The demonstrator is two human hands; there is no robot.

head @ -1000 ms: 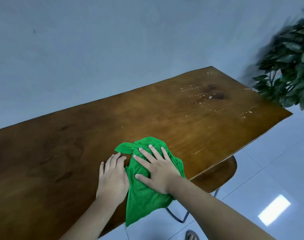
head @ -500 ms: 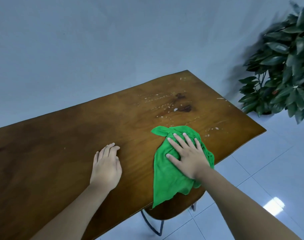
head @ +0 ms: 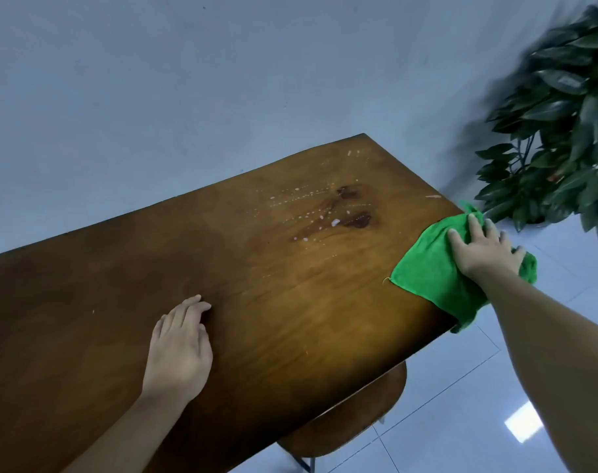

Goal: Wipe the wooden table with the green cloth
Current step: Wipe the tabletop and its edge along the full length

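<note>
The right hand (head: 483,249), fingers spread, is pressing the crumpled bright green cloth (head: 437,274) flat against the right end of the long brown wooden table (head: 273,302), where part of the cloth is hanging over the edge. The left hand (head: 180,349) is resting palm-down on the bare wood, fingers together, bracing. Wiping looks to be mid-stroke; the whitish specks (head: 311,213) near the dark knots are lying uncovered, so the next pass probably needs to be steered back across them.
</note>
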